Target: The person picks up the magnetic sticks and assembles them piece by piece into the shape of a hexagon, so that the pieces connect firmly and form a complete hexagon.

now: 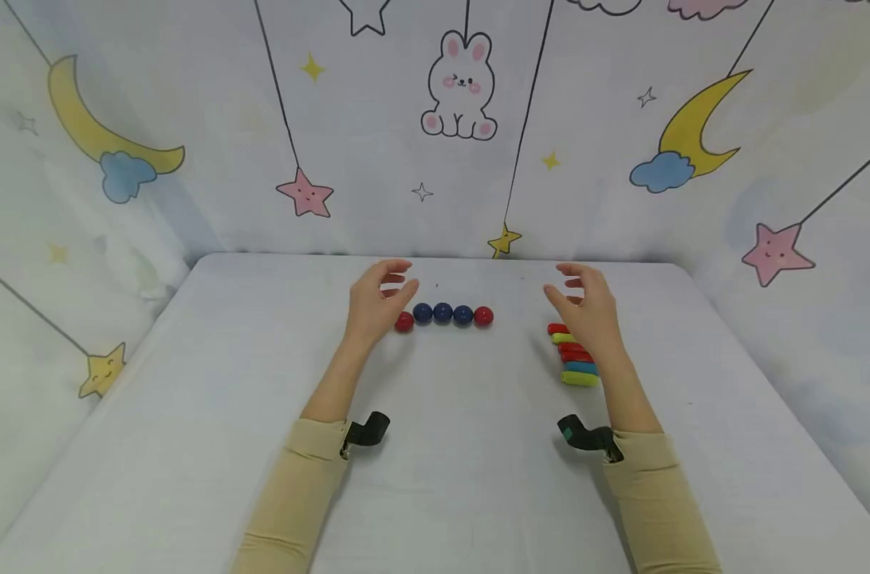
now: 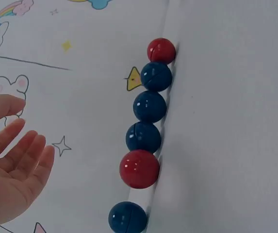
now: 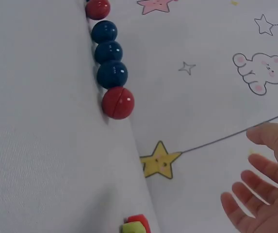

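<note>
1. The left hand (image 1: 373,307) is raised near the left end of the ball row, thumb and fingers loosely curved and well parted, with nothing in its hold.
2. The right hand (image 1: 591,311) hangs in a similar loose curve, thumb apart from the fingers, also holding nothing; in the head view it partly covers the sticks.
3. Toward the back of the white table (image 1: 470,462), three blue balls (image 1: 442,312) sit side by side between a right red ball (image 1: 483,316) and a left red ball (image 1: 403,322).
4. The left wrist view shows another blue ball (image 2: 127,217) just beyond the left red ball, with a small gap between them.
5. Right of the balls, red, yellow-green and blue sticks (image 1: 580,379) lie close together in a stack-like column.
6. Behind the table hangs a printed cloth (image 1: 377,119) with moons, stars and a rabbit.
</note>
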`<state>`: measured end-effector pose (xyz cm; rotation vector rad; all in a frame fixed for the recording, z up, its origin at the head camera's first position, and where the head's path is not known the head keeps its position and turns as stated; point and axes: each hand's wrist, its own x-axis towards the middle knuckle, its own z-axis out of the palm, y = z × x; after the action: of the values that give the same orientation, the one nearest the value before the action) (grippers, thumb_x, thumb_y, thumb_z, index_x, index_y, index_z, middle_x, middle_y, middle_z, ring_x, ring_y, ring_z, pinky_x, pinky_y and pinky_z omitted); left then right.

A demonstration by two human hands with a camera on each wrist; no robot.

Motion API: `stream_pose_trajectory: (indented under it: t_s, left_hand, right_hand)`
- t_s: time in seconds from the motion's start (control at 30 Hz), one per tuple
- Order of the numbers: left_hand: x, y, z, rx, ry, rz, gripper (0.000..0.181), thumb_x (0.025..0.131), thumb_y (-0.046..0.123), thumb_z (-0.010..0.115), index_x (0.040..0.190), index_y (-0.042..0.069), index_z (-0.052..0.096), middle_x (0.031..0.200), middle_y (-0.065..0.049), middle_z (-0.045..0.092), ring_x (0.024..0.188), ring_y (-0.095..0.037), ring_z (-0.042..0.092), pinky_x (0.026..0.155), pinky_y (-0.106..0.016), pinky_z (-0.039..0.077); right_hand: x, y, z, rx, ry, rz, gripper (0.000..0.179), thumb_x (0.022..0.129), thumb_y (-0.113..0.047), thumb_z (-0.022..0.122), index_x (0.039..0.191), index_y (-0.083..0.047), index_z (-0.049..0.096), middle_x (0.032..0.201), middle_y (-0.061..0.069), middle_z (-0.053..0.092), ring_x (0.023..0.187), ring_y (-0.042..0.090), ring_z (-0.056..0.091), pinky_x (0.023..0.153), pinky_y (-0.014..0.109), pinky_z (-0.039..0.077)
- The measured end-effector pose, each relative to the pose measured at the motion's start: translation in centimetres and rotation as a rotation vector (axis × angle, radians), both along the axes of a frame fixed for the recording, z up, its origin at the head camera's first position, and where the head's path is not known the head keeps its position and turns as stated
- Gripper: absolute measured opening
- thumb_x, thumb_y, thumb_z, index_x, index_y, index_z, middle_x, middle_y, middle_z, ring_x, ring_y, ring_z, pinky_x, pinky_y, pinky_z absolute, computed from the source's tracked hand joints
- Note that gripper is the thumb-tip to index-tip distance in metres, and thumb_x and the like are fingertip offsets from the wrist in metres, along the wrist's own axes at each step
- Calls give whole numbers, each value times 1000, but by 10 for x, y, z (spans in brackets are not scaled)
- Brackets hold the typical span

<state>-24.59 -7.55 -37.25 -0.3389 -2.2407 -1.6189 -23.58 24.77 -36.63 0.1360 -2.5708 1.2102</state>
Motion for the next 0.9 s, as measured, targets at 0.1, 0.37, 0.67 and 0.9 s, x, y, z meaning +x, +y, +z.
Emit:
stream_pose_trajectory:
  t_s: [0.1, 0.37, 0.67, 0.9]
  left_hand:
    - [0, 5, -2, 69, -83, -50, 30, 90, 17, 70, 117, 5, 65, 114, -6, 66, 104, -23, 62, 89, -36, 51]
    - [4, 20, -1, 232, -258, -179, 29, 91, 16, 68, 118, 7, 65, 116, -7, 65, 101, -17, 62, 84, -28, 48]
    - [0, 38, -8, 280, -381, -290, 30, 92, 11, 67, 121, 4, 63, 117, -11, 63, 102, -18, 63, 88, -28, 51]
    - [0, 48, -14, 247, -420, -377, 36, 91, 8, 66, 126, 0, 59, 123, -17, 60, 102, -19, 61, 88, -29, 50]
  right_hand:
    - [1, 3, 0, -62, -44, 6, 49, 97, -39, 59, 136, -10, 51, 137, 10, 46, 121, 29, 48, 100, 47, 44]
    - [0, 17, -5, -155, -126, 56, 48, 99, -40, 54, 135, -8, 51, 134, 13, 52, 117, 24, 50, 98, 47, 42]
    - [2, 30, -14, -240, -218, 90, 49, 99, -38, 55, 135, -6, 49, 134, 15, 52, 106, 12, 56, 100, 38, 44]
    - [4, 38, -19, -282, -269, 111, 53, 99, -40, 54, 139, -5, 46, 139, 19, 47, 118, 29, 52, 104, 45, 40]
